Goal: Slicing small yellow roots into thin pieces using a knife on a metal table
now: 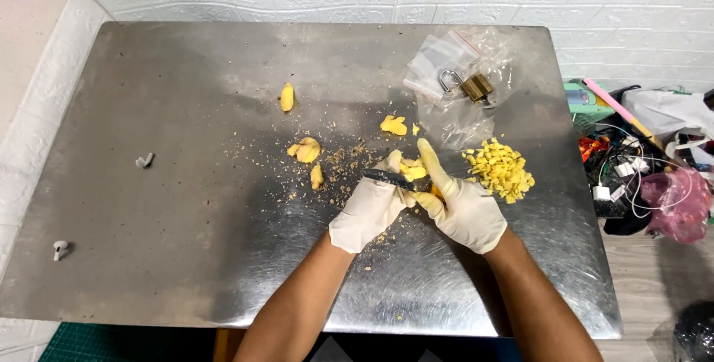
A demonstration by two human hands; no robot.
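Observation:
Both my hands wear white gloves over a steel table [186, 258]. My left hand [370, 209] grips a small dark knife [387, 177], its blade lying across a yellow peeled root piece [413, 171]. My right hand [465, 213] pinches that yellow piece from the right, with the forefinger stretched out along it. A heap of small yellow diced bits [500, 170] lies just right of my hands. Larger yellow chunks sit to the left [306, 150], [317, 177], farther back [287, 97] and behind my hands [394, 125].
Brownish peel crumbs [343, 162] are scattered mid-table. A brass padlock [474, 86] rests on clear plastic bags [439, 61] at the back right. Two small white earbuds [144, 159], [59, 247] lie at the left. Off the right edge are cables, bags and clutter [654, 176].

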